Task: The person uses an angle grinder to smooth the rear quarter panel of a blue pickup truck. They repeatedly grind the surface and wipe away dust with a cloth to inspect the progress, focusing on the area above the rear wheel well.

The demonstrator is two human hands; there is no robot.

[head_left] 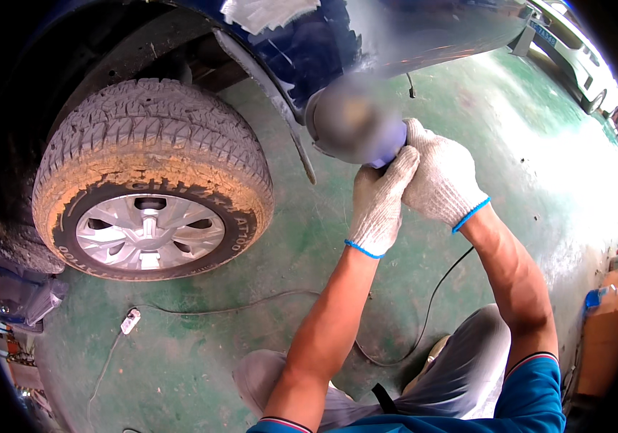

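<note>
Both my hands wear white knit gloves with blue cuffs. My left hand (380, 198) and my right hand (442, 177) are wrapped together around the purple body of a power polisher. Its round spinning head (352, 119) is blurred and pressed against the lower edge of a dark blue car body panel (323, 43). The tool's black cord (431, 296) runs down over the green floor past my knees.
A muddy front wheel with a silver rim (150, 180) stands to the left in its arch. A white plug socket (130, 320) with a thin cable lies on the green floor. A white car (576, 50) is parked far right. Cardboard boxes (612, 325) sit at the right.
</note>
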